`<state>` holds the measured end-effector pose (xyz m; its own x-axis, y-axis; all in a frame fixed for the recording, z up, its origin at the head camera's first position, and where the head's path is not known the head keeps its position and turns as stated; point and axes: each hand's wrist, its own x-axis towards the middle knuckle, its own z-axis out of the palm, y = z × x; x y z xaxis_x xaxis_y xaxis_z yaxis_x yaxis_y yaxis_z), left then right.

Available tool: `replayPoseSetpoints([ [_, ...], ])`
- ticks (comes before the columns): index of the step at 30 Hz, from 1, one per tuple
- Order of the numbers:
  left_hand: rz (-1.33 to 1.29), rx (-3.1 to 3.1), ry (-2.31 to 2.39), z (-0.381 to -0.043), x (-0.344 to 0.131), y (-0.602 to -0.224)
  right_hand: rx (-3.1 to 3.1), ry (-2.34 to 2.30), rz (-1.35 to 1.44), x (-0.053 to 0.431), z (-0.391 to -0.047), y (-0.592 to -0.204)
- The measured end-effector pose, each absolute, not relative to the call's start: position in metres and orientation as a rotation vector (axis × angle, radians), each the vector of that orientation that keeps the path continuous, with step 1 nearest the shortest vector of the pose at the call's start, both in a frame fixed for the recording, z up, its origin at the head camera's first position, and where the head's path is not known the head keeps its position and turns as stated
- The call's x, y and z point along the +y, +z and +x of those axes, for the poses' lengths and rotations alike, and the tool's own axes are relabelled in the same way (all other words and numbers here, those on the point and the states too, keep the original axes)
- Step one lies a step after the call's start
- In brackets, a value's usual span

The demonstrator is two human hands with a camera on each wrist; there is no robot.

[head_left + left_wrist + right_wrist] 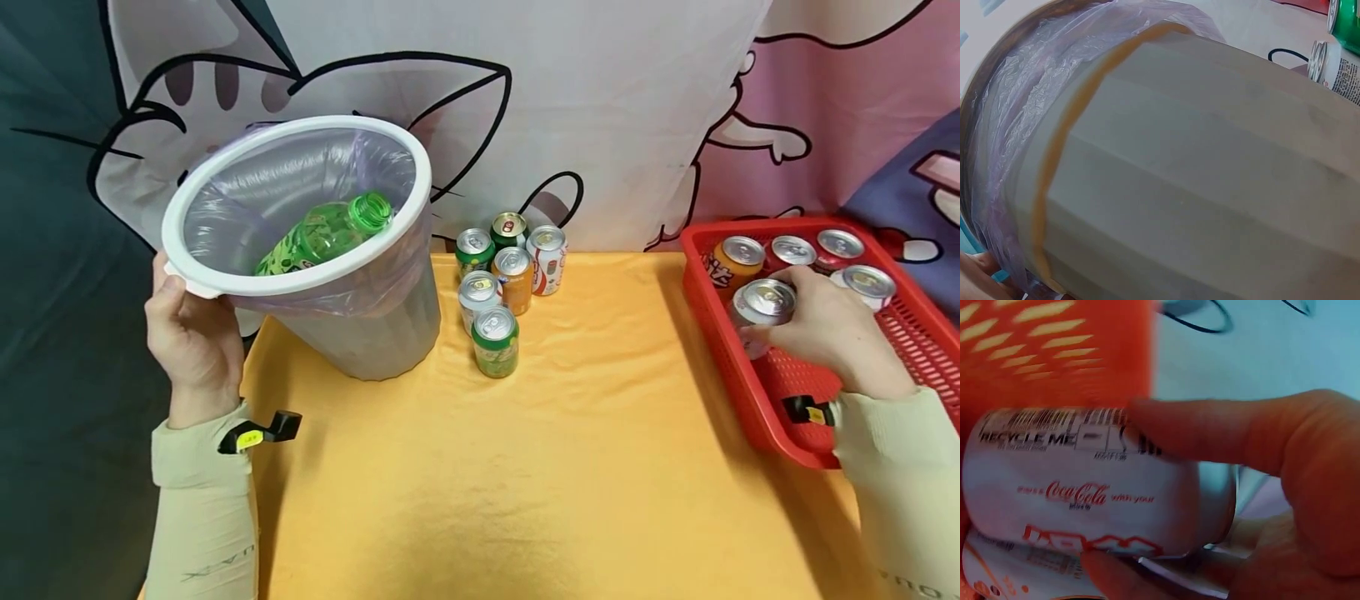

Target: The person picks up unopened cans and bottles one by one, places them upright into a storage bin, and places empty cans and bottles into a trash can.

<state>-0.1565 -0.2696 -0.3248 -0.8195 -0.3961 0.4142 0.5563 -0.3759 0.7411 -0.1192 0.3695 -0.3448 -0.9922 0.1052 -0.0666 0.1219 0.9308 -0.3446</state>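
Note:
My left hand (193, 342) grips the white rim of a grey trash bin (375, 333) at the left, and the bin leans on the table. A purple plastic bag (1022, 112) lines it and folds over the outside. Inside lies a green plastic bottle (330, 233) without a cap. At the far right, my right hand (840, 333) reaches into a red plastic basket (723, 375). Its thumb and fingers hold a white Coca-Cola can (1085, 481) at the basket's near left side. Several other cans stand behind and beside it, including an orange can (731, 267).
Several drink cans stand in a cluster on the yellow tablecloth (525, 467) just right of the bin, a green can (495, 354) nearest me. A cartoon-printed curtain (615, 108) hangs behind the table. Dark fabric (67, 375) lies beyond the left edge.

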Motion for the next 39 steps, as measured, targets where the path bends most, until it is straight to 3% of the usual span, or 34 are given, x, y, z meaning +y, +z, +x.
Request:
replayPoseSetpoints([
  [21,-0.206,-1.313,-2.224,-0.153,-0.269,-0.322,3.108,-0.237,-0.114,0.372,-0.150,-0.355],
  [39,-0.199,-1.329,-2.209,-0.152,-0.272,-0.321,3.225,-0.231,-0.100,0.367,-0.153,-0.360],
])
